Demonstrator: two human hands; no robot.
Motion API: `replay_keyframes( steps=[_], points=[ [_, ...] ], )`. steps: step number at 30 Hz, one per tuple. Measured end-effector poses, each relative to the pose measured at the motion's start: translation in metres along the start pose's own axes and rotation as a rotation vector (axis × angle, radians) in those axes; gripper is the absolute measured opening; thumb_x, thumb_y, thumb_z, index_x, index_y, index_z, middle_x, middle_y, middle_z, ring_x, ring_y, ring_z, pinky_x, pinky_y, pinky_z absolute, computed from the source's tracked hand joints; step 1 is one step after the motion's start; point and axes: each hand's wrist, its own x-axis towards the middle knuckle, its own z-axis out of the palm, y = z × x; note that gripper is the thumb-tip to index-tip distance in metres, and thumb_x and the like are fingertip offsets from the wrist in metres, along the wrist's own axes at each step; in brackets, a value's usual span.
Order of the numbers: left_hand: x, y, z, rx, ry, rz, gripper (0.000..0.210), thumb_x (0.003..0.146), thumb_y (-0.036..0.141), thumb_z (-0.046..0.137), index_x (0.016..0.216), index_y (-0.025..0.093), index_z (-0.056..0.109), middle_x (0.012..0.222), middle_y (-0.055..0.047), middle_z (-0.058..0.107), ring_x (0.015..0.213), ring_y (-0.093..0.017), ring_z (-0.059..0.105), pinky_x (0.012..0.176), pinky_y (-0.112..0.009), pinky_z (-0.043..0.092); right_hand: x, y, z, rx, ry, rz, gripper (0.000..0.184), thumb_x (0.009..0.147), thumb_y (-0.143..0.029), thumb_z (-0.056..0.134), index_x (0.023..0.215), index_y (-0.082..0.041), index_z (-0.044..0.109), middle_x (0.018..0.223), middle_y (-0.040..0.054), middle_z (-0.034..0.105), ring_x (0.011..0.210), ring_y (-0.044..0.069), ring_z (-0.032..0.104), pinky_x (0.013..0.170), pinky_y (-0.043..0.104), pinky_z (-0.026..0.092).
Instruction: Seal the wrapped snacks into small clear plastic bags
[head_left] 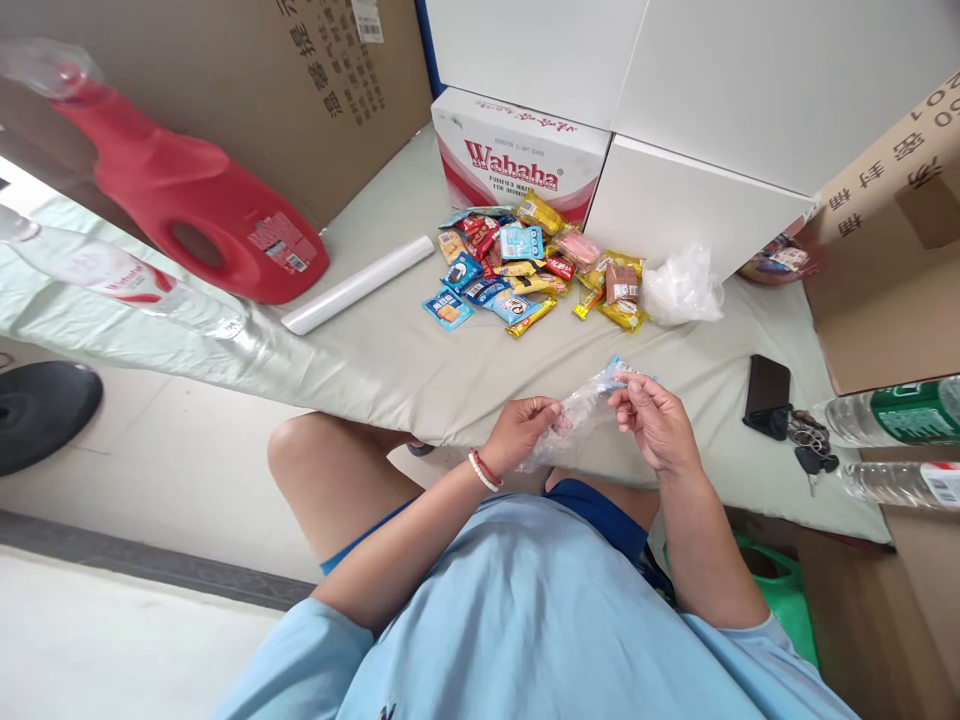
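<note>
My left hand point(531, 428) is closed on the edge of a clear plastic bag point(581, 408), which hangs crumpled between my hands over the near edge of the covered surface. My right hand point(654, 418) has its fingers bent in a pinch at the bag's far end. Against those fingertips is a small blue snack packet point(618, 366); whether it lies inside the bag is hard to see. Farther off lies a loose pile of small snack packets point(517, 265) in blue, red and yellow wrappers, with a crumpled white plastic bag point(684, 286) at its right.
Behind the pile stands a Wahaha carton point(521, 155). On the left are a plastic roll point(360, 285), a red jug point(202, 190) and a water bottle point(127, 275). A phone point(767, 396), keys point(811, 440) and bottles point(900, 412) lie right, beside a cardboard box point(892, 270).
</note>
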Motion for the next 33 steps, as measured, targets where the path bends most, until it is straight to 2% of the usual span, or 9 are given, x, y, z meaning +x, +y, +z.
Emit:
replay_keyframes(
  steps=[3,7,9,12,16,20,22,28,33],
  points=[
    [-0.001,0.002,0.004,-0.147,0.113,-0.030,0.045,0.079,0.061,0.072,0.087,0.017,0.074,0.082,-0.005,0.076,0.074,-0.018,0.066,0.071,-0.029,0.049,-0.010,0.009,0.019,-0.138,0.027,-0.102,0.033,0.084,-0.055,0.074,0.088,-0.022,0.068,0.076,0.0002,0.063,0.058,0.011,0.053,0.051,0.023,0.044],
    [-0.003,0.001,0.011,-0.077,0.215,0.034,0.041,0.082,0.057,0.071,0.080,0.016,0.074,0.080,-0.004,0.074,0.078,-0.018,0.066,0.075,-0.030,0.050,-0.023,0.026,0.049,-0.532,-0.067,-0.296,0.021,0.088,-0.045,0.072,0.087,-0.023,0.070,0.084,0.0033,0.065,0.074,0.017,0.057,0.067,0.028,0.047],
    [-0.004,-0.001,0.012,-0.095,0.259,0.053,0.041,0.083,0.057,0.070,0.081,0.016,0.074,0.081,-0.004,0.074,0.081,-0.019,0.068,0.078,-0.031,0.051,-0.023,0.031,0.058,-0.620,-0.074,-0.374,0.017,0.090,-0.040,0.068,0.087,-0.023,0.071,0.088,0.0043,0.065,0.079,0.018,0.057,0.071,0.030,0.047],
    [-0.005,0.000,0.007,-0.215,0.326,0.000,0.044,0.082,0.059,0.070,0.089,0.015,0.072,0.088,-0.009,0.077,0.085,-0.021,0.072,0.080,-0.033,0.054,-0.016,0.032,0.059,-0.565,-0.058,-0.379,0.018,0.094,-0.036,0.063,0.083,-0.022,0.069,0.083,0.0021,0.062,0.071,0.016,0.053,0.068,0.028,0.044],
    [-0.012,0.005,-0.004,-0.227,0.388,-0.032,0.048,0.084,0.063,0.067,0.093,0.016,0.068,0.086,-0.009,0.075,0.079,-0.019,0.071,0.069,-0.029,0.053,-0.009,0.028,0.051,-0.407,-0.072,-0.262,0.019,0.090,-0.038,0.069,0.083,-0.020,0.068,0.077,-0.0013,0.060,0.067,0.013,0.050,0.065,0.026,0.041],
    [-0.021,0.007,-0.009,-0.119,0.180,0.042,0.045,0.079,0.060,0.074,0.087,0.016,0.068,0.079,-0.004,0.071,0.071,-0.015,0.064,0.063,-0.025,0.049,-0.008,0.027,0.055,-0.389,-0.084,-0.223,0.021,0.087,-0.040,0.072,0.084,-0.020,0.070,0.078,-0.0012,0.063,0.067,0.012,0.051,0.066,0.026,0.041],
    [-0.024,0.005,-0.011,-0.074,0.158,0.093,0.044,0.079,0.058,0.074,0.074,0.016,0.064,0.065,0.001,0.062,0.061,-0.011,0.056,0.059,-0.024,0.044,-0.009,0.026,0.060,-0.382,-0.099,-0.207,0.023,0.085,-0.041,0.074,0.083,-0.019,0.070,0.077,-0.0008,0.063,0.067,0.012,0.051,0.065,0.026,0.040],
    [-0.026,0.001,-0.026,-0.240,0.337,0.088,0.043,0.087,0.061,0.063,0.079,0.021,0.051,0.064,0.005,0.054,0.046,-0.008,0.047,0.046,-0.022,0.037,-0.006,0.019,0.066,-0.190,-0.145,-0.082,0.028,0.079,-0.045,0.080,0.080,-0.019,0.068,0.071,-0.0025,0.058,0.062,0.010,0.045,0.058,0.023,0.038],
    [-0.024,-0.008,-0.068,-0.124,0.565,0.105,0.035,0.095,0.053,0.055,0.079,0.024,0.044,0.054,0.009,0.040,0.044,-0.009,0.037,0.046,-0.022,0.032,0.007,0.017,0.048,-0.062,-0.048,-0.037,0.034,0.071,-0.047,0.084,0.078,-0.020,0.064,0.072,-0.0034,0.051,0.060,0.009,0.040,0.050,0.021,0.034]
  ],
)
